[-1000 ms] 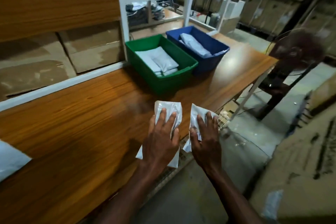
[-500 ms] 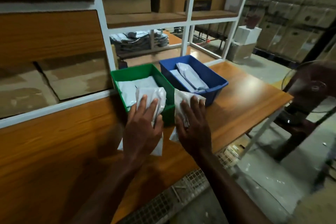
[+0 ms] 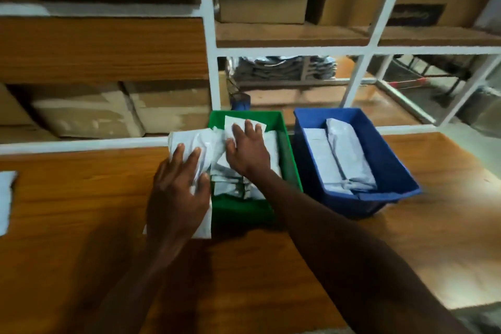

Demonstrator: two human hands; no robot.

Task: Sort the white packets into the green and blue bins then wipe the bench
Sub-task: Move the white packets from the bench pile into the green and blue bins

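Note:
The green bin [image 3: 287, 154] sits at the back of the wooden bench [image 3: 81, 211], with the blue bin [image 3: 390, 160] to its right. Both hold white packets. My left hand [image 3: 179, 190] grips a white packet [image 3: 189, 141] at the green bin's left rim, half over the bench. Over the green bin's inside, my right hand [image 3: 248, 149] lies on a second white packet [image 3: 233, 123] with its fingers spread; whether its thumb grips the packet is hidden. More packets [image 3: 339, 160] lie in the blue bin.
Another white packet [image 3: 5, 200] lies at the bench's far left edge. A white-framed shelf rack [image 3: 210, 62] with cardboard boxes [image 3: 89, 114] stands behind the bins. The bench's right end [image 3: 461, 198] drops off to the floor.
Both hands have carried their packets from the bench's front edge up to the green bin. The right hand, near the blue bin half a second ago, is now over the green bin.

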